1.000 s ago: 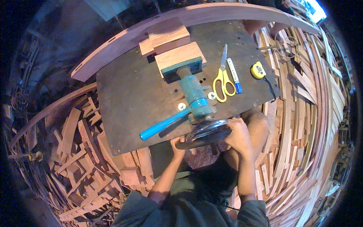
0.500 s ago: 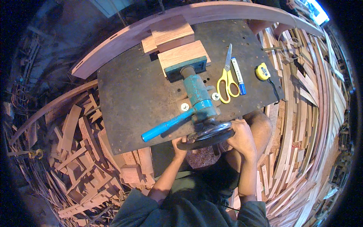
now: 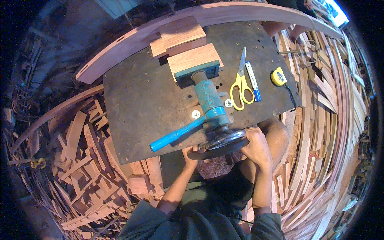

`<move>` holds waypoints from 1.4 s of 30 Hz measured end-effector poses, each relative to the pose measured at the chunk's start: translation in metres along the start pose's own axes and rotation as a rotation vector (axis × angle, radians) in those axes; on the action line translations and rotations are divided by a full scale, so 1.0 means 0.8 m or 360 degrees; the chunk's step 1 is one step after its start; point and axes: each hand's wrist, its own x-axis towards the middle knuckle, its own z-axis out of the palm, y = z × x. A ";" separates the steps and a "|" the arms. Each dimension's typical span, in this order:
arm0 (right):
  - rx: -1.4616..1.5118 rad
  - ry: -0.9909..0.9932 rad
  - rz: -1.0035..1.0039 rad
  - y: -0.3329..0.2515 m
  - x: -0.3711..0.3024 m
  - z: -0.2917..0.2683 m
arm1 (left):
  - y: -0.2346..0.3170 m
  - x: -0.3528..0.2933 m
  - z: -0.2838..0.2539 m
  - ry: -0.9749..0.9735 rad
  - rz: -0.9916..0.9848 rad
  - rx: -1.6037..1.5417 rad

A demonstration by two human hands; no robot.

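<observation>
Head view: looks down on a teal bench vise bolted to a dark table, with both of the person's hands at its near end.
Handwheel: the dark round handwheel (image 3: 219, 145) sits at the near end of the vise, overhanging the table's front edge, tilted slightly.
Right hand: the right hand (image 3: 256, 147) is closed over the right side of the handwheel's rim, fingers wrapped on it.
Left hand: the left hand (image 3: 191, 155) is just below the wheel's left side, fingers curled up against the rim; how firmly it grips cannot be told, as the wheel hides part of it.
Vise: the teal vise (image 3: 208, 100) runs from the handwheel away from the person toward the middle of the table.
Wood block: a reddish wood block (image 3: 193, 59) sits at the vise's far jaw, with more blocks just behind it.
Blue handle: a blue bar handle (image 3: 173, 136) sticks out from the vise to the left, lying over the table.
Table: the dark metal table (image 3: 136, 100) carries yellow-handled scissors (image 3: 241, 84), a white and blue marker (image 3: 253, 81) just beside them, and a yellow tape measure (image 3: 279, 76) further right.
Surroundings: wood offcuts (image 3: 80, 160) lie heaped on the floor to the left, long wooden strips (image 3: 320, 132) to the right.
</observation>
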 end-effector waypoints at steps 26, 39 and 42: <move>-0.0001 0.0020 -0.0041 -0.003 -0.001 -0.005 | 0.015 0.001 0.009 0.0181 -0.0035 -0.0104; 0.0028 -0.0057 0.0030 -0.001 -0.001 -0.005 | 0.027 0.003 0.005 0.0086 -0.0167 -0.0095; 0.0048 -0.0049 0.0038 -0.003 -0.001 -0.005 | 0.019 0.000 0.005 0.0132 -0.0052 -0.0014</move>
